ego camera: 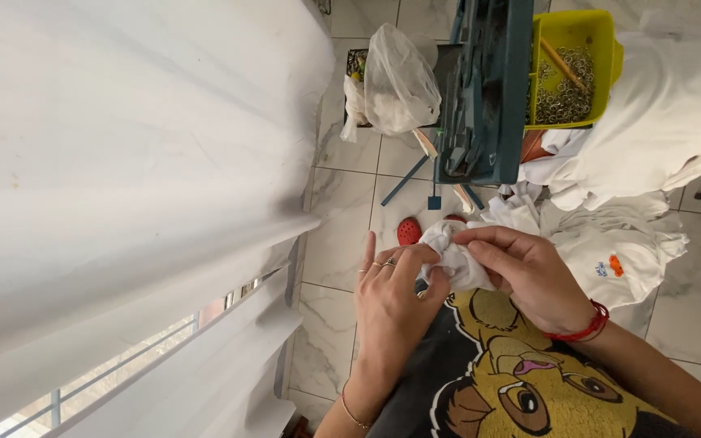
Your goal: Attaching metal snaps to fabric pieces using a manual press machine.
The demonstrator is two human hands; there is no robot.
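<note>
Both hands, the left hand point(391, 300) and the right hand point(529, 276), pinched a bunched white cloth point(456, 255) between them above a cartoon-lion shirt point(513, 381), fingers hiding much of it, red shoes point(409, 231) half covered beyond.

A small home garment workshop is suggested. A marble-tiled floor point(342, 243) and a sheer white curtain point(123, 162) over a window point(83, 389) give the room a domestic look. Beside them a blue-green metal press point(480, 81) is seen, with a yellow tub point(602, 49) of small metal rings point(565, 93) at its side. White garments point(610, 243) are heaped on the floor, and a clear plastic bag point(399, 81) of white pieces is set near the press.
</note>
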